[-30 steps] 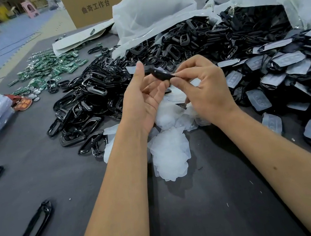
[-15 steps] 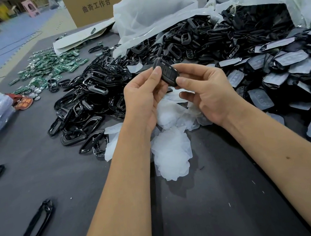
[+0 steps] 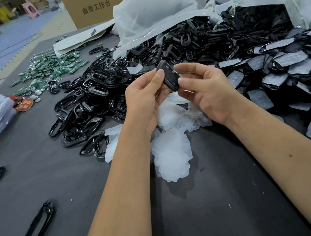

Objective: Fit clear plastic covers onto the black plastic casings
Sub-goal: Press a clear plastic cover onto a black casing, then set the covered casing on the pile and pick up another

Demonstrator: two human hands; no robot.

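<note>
A: Now, surfaces first. What carries everything?

B: Grey table [image 3: 213,219]. Landmark: the heap of black frames [image 3: 96,98], spread over its middle.

A: Around the heap?

B: Behind it, white plastic bags [image 3: 152,13] with more black parts spilling out. Right of it, a stack of covered casings [image 3: 291,72], clear faces up. At its near edge, a pile of clear plastic covers [image 3: 172,155]. Left of it, green circuit boards [image 3: 51,68]. Well in front and to the left, one single black frame [image 3: 38,225] lying alone.

A: The hands?

B: Both raised above the heap's near edge. Left hand [image 3: 144,99] and right hand [image 3: 208,89] each pinch one black casing [image 3: 169,76] between thumb and fingertips, left on its left edge, right on its right edge. Casing tilted, upper end away.

A: Cover on it?

B: Surface looks glossy; cannot tell.
</note>
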